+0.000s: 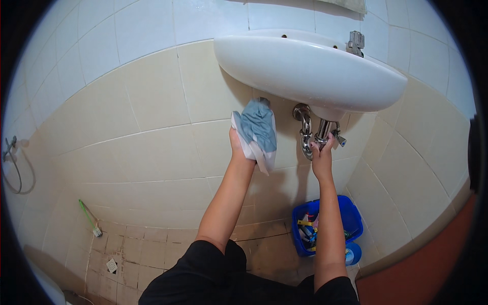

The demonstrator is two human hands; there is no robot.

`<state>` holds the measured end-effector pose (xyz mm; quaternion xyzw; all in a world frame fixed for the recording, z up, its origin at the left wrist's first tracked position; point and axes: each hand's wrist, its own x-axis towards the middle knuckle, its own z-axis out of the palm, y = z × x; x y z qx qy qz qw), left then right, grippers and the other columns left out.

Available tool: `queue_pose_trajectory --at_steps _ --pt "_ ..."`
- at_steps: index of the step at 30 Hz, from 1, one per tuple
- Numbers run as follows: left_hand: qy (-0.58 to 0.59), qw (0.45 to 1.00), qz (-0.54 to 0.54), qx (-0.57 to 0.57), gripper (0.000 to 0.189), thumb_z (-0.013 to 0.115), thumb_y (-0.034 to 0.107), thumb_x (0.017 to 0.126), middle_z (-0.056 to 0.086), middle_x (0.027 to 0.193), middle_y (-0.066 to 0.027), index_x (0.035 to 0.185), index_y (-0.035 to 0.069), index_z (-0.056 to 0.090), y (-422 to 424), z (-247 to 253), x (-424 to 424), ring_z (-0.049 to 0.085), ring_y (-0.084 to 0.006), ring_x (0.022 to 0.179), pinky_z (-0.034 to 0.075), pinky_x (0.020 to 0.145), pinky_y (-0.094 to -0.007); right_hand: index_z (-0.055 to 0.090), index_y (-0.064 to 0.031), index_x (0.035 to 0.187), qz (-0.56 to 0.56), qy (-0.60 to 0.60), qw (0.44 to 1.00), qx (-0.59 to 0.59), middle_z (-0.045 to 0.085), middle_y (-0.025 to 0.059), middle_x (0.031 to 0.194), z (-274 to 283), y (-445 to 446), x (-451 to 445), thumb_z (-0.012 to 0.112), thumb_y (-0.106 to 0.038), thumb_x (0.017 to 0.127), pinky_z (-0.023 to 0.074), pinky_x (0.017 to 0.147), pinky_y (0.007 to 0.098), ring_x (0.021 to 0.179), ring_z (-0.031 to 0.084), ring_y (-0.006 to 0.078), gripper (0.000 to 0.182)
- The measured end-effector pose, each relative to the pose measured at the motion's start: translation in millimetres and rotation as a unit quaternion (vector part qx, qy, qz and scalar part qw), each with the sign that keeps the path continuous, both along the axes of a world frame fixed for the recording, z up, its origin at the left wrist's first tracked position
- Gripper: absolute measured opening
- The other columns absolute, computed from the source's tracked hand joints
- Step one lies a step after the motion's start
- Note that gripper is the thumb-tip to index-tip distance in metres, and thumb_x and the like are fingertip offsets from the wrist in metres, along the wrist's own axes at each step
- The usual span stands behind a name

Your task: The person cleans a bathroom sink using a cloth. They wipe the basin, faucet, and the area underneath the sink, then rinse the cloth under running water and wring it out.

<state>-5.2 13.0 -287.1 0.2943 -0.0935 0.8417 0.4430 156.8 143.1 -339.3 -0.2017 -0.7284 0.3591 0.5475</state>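
Under the left part of a white ceramic washbasin (305, 72), my left hand (235, 143) holds a blue and white cloth (259, 126), which covers most of its fingers. The cloth's upper end is at a small, dark fitting (264, 101) on the tiled wall. To the right, my right hand (322, 149) has its fingers around the lower part of the chrome drain pipe (324, 129), beneath the basin. Beside that hand are the curved chrome trap (305, 133) and a small angle valve (340, 139).
A blue plastic basket (297, 244) of mixed items stands on the floor below my right arm, with a small blue container (355, 253) beside it. A green-handled brush (87, 215) leans at the left wall near a floor drain cover (111, 265). A metal tap (356, 42) tops the basin.
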Motion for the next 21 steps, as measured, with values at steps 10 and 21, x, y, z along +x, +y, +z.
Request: queue_pose_trajectory --at_steps 10,21 --pt "-0.023 1.0 -0.007 0.002 0.053 0.03 0.042 0.089 0.052 0.111 -0.0187 0.117 -0.002 0.043 0.6 -5.5 15.9 0.05 -0.0307 0.103 0.04 0.09 -0.0389 0.021 0.0047 0.124 -0.035 -0.021 0.999 0.027 0.046 0.0244 0.109 -11.2 18.2 -2.4 0.051 -0.017 0.084 0.0365 0.087 0.0347 0.098 0.05 0.0322 0.055" --pt "0.26 0.88 0.072 -0.392 0.079 0.028 0.067 0.08 0.053 0.112 -0.0183 0.111 -0.003 0.049 0.0 -61.9 -9.9 0.049 -0.0307 0.105 0.036 0.092 -0.0391 0.019 0.0029 0.124 -0.018 -0.002 0.999 0.037 0.048 0.0224 0.104 -5.5 9.1 -2.0 0.051 -0.012 0.083 0.0385 0.084 0.0339 0.092 0.053 0.0298 0.054"
